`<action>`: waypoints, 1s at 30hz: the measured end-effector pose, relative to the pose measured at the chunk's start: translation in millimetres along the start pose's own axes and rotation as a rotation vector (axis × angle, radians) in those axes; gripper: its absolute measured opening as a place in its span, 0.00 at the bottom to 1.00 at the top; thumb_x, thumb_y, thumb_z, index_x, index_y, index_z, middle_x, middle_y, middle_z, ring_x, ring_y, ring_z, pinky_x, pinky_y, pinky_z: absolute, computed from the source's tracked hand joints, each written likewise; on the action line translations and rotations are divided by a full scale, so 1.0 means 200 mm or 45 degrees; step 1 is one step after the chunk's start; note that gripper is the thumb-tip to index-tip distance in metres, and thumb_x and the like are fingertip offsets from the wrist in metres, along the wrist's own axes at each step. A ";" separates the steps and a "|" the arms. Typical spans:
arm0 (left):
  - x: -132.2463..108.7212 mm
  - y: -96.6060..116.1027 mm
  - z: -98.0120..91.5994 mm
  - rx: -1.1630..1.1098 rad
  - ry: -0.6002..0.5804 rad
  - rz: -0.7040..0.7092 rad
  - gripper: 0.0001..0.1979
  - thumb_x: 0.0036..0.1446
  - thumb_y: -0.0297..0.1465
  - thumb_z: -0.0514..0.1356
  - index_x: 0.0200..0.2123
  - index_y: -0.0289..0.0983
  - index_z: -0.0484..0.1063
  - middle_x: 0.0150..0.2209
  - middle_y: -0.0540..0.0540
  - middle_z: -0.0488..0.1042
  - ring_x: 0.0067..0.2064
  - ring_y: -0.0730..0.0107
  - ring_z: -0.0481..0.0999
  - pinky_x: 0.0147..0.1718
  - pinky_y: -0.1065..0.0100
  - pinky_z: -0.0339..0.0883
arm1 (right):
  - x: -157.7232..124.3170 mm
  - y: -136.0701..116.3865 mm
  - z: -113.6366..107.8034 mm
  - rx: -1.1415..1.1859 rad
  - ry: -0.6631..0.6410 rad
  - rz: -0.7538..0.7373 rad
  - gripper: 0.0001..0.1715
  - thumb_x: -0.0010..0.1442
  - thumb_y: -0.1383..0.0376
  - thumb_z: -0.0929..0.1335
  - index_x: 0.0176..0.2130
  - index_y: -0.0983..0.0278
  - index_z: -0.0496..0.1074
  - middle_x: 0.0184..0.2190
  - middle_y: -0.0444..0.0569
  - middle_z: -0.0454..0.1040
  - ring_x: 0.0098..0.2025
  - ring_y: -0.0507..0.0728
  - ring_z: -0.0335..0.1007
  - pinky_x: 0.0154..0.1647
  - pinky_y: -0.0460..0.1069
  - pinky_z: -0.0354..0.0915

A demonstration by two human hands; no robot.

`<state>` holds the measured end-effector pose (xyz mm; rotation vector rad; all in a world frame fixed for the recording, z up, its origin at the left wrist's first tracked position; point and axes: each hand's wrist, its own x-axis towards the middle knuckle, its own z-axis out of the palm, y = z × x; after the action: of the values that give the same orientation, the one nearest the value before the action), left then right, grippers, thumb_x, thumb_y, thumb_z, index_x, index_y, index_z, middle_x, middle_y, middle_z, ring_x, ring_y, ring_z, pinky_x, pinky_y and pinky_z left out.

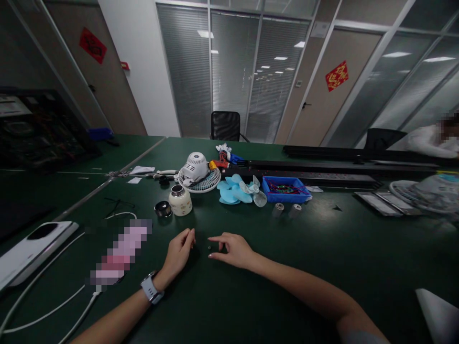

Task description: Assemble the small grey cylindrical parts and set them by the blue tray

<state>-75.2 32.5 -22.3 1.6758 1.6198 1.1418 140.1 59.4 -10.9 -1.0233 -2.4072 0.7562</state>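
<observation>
A tiny round metallic piece [209, 248], too small to name, lies on the dark green table. My right hand [231, 248] is beside it, thumb and index finger spread apart on either side without touching it. My left hand [181, 248], with a grey-banded watch on the wrist, rests just left of it. Its fingers are curled closed, and their inner side is hidden. Beyond the left hand stand a cream jar-like flask [181, 200] with an open top and a black cap [163, 209].
Blue fan blades [234, 189], a white fan head [196, 169] and a blue tray of wires [285, 189] lie farther back. Two small cylinders [295, 210] stand near the tray. A phone with a cable [120, 253] and a white device [36, 253] are left. A person [426, 138] sits far right.
</observation>
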 end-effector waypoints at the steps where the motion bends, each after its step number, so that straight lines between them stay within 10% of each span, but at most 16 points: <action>1: 0.00 0.00 0.00 0.006 -0.002 0.006 0.21 0.64 0.43 0.49 0.23 0.39 0.65 0.20 0.53 0.64 0.25 0.68 0.68 0.27 0.70 0.59 | 0.04 0.00 0.04 -0.031 0.010 0.011 0.25 0.55 0.50 0.71 0.51 0.53 0.74 0.29 0.42 0.72 0.29 0.51 0.67 0.31 0.46 0.61; 8: 0.00 -0.03 0.01 0.019 -0.023 0.022 0.22 0.64 0.45 0.49 0.23 0.39 0.65 0.21 0.54 0.64 0.25 0.69 0.68 0.26 0.70 0.59 | 0.00 0.07 0.00 -0.020 0.096 -0.009 0.11 0.56 0.54 0.72 0.39 0.53 0.80 0.33 0.44 0.72 0.33 0.52 0.69 0.32 0.46 0.63; 19: 0.00 -0.02 0.00 0.024 -0.110 0.018 0.21 0.64 0.45 0.49 0.24 0.39 0.66 0.22 0.52 0.65 0.26 0.67 0.68 0.27 0.69 0.59 | -0.53 0.70 -0.91 -0.539 1.026 0.370 0.26 0.59 0.46 0.64 0.36 0.61 0.81 0.36 0.54 0.79 0.40 0.63 0.73 0.46 0.58 0.66; 30: 0.00 -0.02 0.01 0.069 -0.129 0.027 0.21 0.64 0.44 0.49 0.24 0.39 0.66 0.22 0.52 0.66 0.27 0.66 0.68 0.28 0.69 0.58 | -0.48 0.88 -0.88 -0.462 0.927 0.576 0.25 0.57 0.47 0.65 0.37 0.61 0.81 0.36 0.52 0.80 0.37 0.61 0.75 0.38 0.53 0.67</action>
<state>-76.2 33.3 -25.9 1.7601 1.5866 1.0147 391.3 146.0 -0.6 -1.6684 -1.7154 0.0198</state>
